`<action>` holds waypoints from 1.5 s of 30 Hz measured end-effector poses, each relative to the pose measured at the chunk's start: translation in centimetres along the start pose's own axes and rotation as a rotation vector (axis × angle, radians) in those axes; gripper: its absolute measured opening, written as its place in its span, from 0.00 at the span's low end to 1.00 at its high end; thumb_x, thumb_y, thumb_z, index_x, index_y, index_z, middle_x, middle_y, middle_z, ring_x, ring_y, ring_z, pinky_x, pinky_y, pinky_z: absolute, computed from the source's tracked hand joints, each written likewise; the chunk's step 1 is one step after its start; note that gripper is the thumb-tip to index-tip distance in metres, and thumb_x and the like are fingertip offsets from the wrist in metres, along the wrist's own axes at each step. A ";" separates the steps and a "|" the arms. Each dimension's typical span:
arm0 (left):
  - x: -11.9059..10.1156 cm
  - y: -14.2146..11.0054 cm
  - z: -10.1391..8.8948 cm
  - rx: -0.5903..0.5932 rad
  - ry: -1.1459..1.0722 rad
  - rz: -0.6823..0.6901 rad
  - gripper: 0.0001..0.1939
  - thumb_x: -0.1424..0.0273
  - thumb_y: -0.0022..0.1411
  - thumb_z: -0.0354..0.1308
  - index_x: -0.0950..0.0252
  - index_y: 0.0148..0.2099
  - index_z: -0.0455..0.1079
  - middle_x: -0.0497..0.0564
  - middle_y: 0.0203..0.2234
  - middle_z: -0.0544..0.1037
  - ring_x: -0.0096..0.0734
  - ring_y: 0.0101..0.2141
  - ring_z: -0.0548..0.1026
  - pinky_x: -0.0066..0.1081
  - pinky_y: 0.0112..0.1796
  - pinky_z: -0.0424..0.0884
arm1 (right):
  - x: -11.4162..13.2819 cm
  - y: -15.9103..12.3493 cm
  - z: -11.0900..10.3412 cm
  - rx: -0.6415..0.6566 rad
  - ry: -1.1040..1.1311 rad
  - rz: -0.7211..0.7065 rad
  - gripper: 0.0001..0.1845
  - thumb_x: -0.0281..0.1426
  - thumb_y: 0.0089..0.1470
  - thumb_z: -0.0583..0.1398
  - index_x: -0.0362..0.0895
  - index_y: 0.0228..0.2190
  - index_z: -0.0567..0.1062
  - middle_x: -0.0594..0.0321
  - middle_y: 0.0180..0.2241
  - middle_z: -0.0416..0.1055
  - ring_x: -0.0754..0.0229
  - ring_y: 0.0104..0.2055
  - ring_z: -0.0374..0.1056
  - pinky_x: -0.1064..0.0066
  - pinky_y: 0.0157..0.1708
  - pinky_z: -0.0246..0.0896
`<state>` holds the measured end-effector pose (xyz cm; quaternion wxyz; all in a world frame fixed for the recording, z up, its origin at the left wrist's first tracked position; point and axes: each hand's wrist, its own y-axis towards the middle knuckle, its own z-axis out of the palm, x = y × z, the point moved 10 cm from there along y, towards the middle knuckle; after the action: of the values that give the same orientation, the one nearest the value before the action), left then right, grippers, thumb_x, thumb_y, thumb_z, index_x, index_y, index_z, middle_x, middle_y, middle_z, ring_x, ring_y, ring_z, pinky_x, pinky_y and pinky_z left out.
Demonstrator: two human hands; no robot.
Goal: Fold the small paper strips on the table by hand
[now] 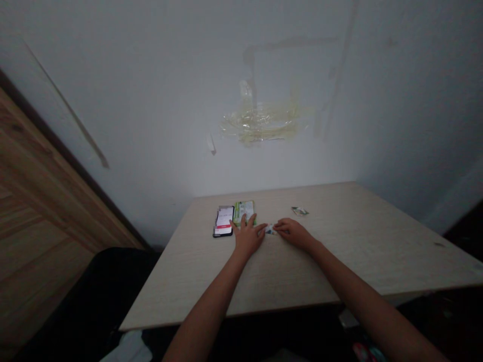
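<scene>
My left hand [248, 237] lies palm down on the table with its fingers spread. Its fingertips rest over the near edge of a green-and-white printed packet [244, 207], and its thumb reaches the left end of a small flat whitish piece with blue marks [270, 230]. Fingers closed together, my right hand [292, 232] pinches that piece at its right end. Most of the piece is covered by the hands, so its exact kind is unclear. Just left of the packet lies a smartphone [224, 223] with a lit white screen and a red bar.
A small folded printed scrap [300, 211] lies beyond my right hand. The pale wooden table [196, 271] meets a white wall with yellowed tape [260, 123]. A small dark mark [439, 245] shows at the table's right side. Wooden panelling [41, 176] stands at the left.
</scene>
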<state>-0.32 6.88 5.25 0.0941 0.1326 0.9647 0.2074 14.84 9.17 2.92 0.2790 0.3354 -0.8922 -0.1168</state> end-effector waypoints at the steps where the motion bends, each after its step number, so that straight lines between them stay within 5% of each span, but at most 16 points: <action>1: 0.0 0.0 0.0 0.000 -0.001 -0.005 0.16 0.54 0.67 0.50 0.36 0.53 0.73 0.44 0.64 0.65 0.59 0.65 0.52 0.77 0.57 0.31 | 0.1 0.0 -0.1 0.000 0.000 0.003 0.15 0.29 0.60 0.57 0.49 0.45 0.80 0.56 0.45 0.77 0.56 0.49 0.70 0.63 0.53 0.63; 17: 0.0 0.1 0.4 0.041 -0.016 -0.034 0.17 0.54 0.65 0.52 0.38 0.55 0.72 0.44 0.64 0.64 0.62 0.66 0.50 0.79 0.55 0.31 | 0.3 0.0 -0.2 -0.011 -0.018 -0.012 0.15 0.29 0.60 0.57 0.49 0.45 0.80 0.56 0.45 0.77 0.55 0.49 0.70 0.61 0.53 0.63; 29: -1.5 0.0 1.3 0.082 -0.094 0.176 0.17 0.61 0.69 0.51 0.44 0.58 0.69 0.45 0.60 0.71 0.51 0.64 0.57 0.73 0.59 0.34 | 0.3 -0.1 -0.3 -0.018 -0.022 -0.012 0.15 0.30 0.60 0.57 0.50 0.46 0.80 0.57 0.45 0.77 0.55 0.48 0.70 0.62 0.52 0.63; 45: -1.7 0.2 1.2 0.180 -0.137 0.174 0.18 0.51 0.67 0.48 0.41 0.54 0.71 0.42 0.57 0.74 0.58 0.63 0.57 0.76 0.57 0.35 | 0.4 -0.2 -0.3 -0.014 -0.018 -0.018 0.15 0.31 0.61 0.57 0.49 0.45 0.80 0.55 0.45 0.77 0.55 0.48 0.70 0.61 0.51 0.64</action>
<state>1.66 6.97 4.43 0.1292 0.2374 0.9556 0.1176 14.86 8.79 3.27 0.2721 0.3402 -0.8909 -0.1286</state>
